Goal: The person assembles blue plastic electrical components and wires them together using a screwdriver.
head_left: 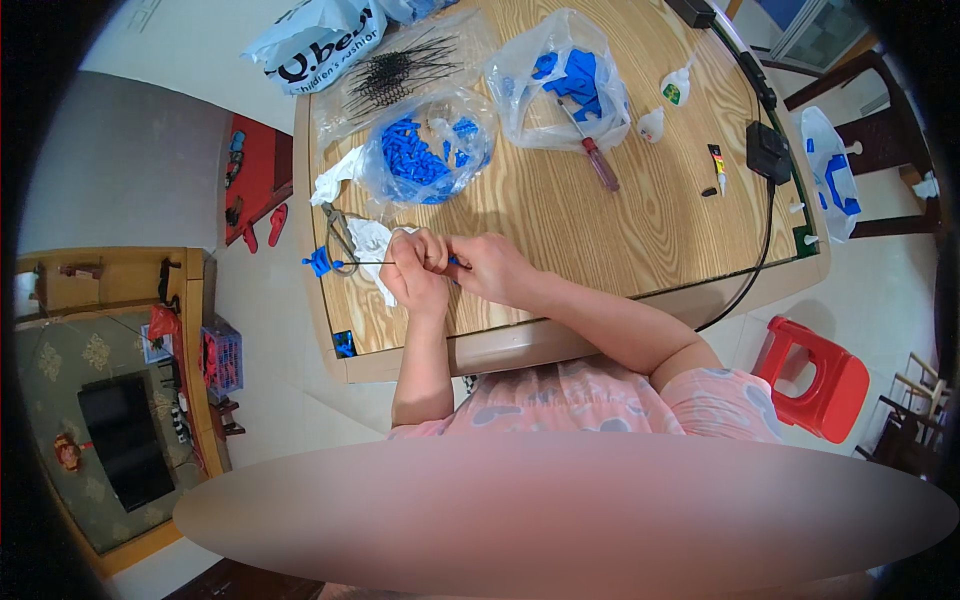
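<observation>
Close to the table's near edge, my left hand [415, 272] is closed round a thin black stem [375, 263]. The stem juts out leftward, and blue pieces [318, 262] show at its far end. My right hand [497, 270] meets the left one, its fingers pinched at a small blue piece [455, 262] mostly hidden by them. Scissors [340, 238] lie just left of my hands, partly over a crumpled white tissue [372, 240]. Beyond my hands a clear plastic bag [470, 185] holds many small blue pieces [410, 160].
Another clear bag [515, 110] holds larger blue pieces, with a red-handled screwdriver [600, 165] against it. Black wire stems [400, 75] lie on plastic at the back left. A small glue tube [718, 168] and a black box with a cable [768, 152] sit right. A red stool [815, 380] stands below.
</observation>
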{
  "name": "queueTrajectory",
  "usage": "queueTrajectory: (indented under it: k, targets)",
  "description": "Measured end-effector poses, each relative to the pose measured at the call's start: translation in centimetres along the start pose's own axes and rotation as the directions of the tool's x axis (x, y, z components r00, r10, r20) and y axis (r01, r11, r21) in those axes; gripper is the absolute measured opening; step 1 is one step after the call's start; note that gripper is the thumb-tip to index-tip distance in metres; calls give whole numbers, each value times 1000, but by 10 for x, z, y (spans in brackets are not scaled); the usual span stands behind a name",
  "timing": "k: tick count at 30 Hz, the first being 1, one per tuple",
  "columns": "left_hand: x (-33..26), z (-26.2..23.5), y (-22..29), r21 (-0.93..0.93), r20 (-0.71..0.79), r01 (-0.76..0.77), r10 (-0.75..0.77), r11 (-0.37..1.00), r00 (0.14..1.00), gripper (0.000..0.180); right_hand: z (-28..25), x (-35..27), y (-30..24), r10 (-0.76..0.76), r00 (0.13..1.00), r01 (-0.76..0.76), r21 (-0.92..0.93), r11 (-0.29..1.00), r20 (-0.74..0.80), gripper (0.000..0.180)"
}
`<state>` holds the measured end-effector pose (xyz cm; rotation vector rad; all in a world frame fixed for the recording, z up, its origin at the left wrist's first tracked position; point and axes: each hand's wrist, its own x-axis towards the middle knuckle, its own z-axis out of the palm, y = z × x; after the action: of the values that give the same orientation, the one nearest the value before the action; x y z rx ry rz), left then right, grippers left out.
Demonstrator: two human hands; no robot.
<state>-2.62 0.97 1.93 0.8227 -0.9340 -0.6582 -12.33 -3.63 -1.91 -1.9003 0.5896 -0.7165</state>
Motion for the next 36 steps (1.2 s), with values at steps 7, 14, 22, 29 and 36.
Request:
queueTrajectory:
  k: [7,14,22,29,36]
  targets:
    - [-1,1,1,51,-41,42,-40,998,998,39,-4,0,-8,54,998,-52,-40,998,45,18]
    - [8,-3,5,-19,-28,149,-150,989,988,40,0,6,2,50,999,-48,-76,996,21,22]
    - [-9,-22,26,304,30,4,-13,953,999,20,1,3,-5,18,999,-20,36,999,37,17]
    - [-54,-58,0,446,-5,81,-89,891,996,31,-6,7,-8,10,999,-15,131,991,34,14]
    - [-62,-35,-15,624,18,97,-138,776,990,33,-28,18,-9,130,991,-126,434,892,19,15]
